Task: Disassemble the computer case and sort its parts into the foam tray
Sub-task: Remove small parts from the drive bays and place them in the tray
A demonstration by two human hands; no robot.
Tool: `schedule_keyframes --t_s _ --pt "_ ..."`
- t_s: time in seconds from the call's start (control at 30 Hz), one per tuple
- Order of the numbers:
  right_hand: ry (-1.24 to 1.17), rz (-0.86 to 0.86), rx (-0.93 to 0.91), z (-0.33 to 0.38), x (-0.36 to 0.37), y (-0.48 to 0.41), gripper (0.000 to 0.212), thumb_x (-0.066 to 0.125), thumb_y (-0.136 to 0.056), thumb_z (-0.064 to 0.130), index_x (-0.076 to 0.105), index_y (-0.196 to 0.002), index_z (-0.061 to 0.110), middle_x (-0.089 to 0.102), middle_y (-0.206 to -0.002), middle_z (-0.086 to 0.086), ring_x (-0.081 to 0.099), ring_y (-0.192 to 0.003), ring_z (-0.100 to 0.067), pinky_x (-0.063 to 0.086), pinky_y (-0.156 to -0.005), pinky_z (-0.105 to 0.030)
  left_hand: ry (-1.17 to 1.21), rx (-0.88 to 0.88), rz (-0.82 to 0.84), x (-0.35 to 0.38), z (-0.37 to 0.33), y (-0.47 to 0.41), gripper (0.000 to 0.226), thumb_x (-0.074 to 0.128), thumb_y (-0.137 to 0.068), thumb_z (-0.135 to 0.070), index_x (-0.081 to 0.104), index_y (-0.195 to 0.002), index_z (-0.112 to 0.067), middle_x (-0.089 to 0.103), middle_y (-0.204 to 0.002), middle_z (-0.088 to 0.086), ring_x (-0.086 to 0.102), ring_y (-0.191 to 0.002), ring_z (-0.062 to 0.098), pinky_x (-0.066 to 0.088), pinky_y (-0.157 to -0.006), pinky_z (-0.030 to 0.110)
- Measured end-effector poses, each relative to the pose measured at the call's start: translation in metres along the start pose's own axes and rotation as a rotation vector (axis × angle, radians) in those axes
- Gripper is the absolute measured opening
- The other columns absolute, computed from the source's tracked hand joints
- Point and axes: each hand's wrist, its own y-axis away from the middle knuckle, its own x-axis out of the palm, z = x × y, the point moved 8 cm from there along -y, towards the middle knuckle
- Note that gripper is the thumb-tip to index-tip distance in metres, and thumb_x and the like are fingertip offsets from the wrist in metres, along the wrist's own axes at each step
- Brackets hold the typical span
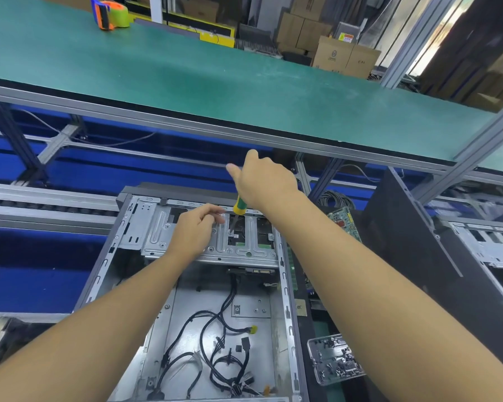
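An open grey computer case (288, 314) lies on its side in front of me, with loose black cables (227, 352) on its floor. A metal drive bracket (157, 236) spans its far end. My right hand (265, 181) grips a green and yellow screwdriver (240, 205) from above, its tip pointing down into a gap in the bracket. My left hand (196, 230) rests on the bracket just left of the tip, fingers curled toward it; whether it pinches anything is hidden.
A clear plastic box of small dark screws (336, 358) sits right of the case. A green circuit board (343, 219) leans behind my right forearm. A black case panel (404, 242) and a second open case (488, 245) stand at right. A green shelf (215, 82) overhangs, holding a tape dispenser (111, 13).
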Motion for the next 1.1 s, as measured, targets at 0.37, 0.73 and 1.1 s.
schedule_keyframes --t_s 0.37,0.73,1.1 --pt "-0.119 0.197 -0.087 0.006 0.005 0.002 0.054 0.045 -0.100 0.053 0.036 -0.132 0.011 0.046 -0.112 -0.005 0.052 -0.098 -0.034 0.042 -0.071 -0.041 -0.411 0.186 0.132 0.016 -0.008 0.000 0.036 0.057 -0.081 -0.006 0.075 -0.103 -0.028 0.067 -0.091 -0.021 0.054 -0.097 0.009 0.049 -0.092 0.037" --pt "-0.171 0.188 -0.119 0.013 0.009 0.003 0.041 0.055 -0.094 0.041 0.041 -0.123 0.016 0.044 -0.119 -0.008 0.048 -0.111 -0.035 0.036 -0.074 -0.040 -0.525 0.261 0.124 0.018 -0.011 -0.001 0.017 0.066 -0.086 -0.021 0.076 -0.098 -0.028 0.069 -0.092 -0.016 0.054 -0.100 0.016 0.042 -0.096 0.043" --pt "-0.301 0.220 -0.099 0.009 0.012 0.009 0.023 0.054 -0.092 0.019 0.044 -0.112 0.016 0.035 -0.114 -0.004 0.039 -0.108 -0.030 0.036 -0.073 -0.039 -0.606 0.282 0.070 0.022 -0.006 -0.004 0.011 0.071 -0.087 -0.039 0.074 -0.091 -0.030 0.056 -0.090 -0.012 0.054 -0.090 0.014 0.038 -0.090 0.040"
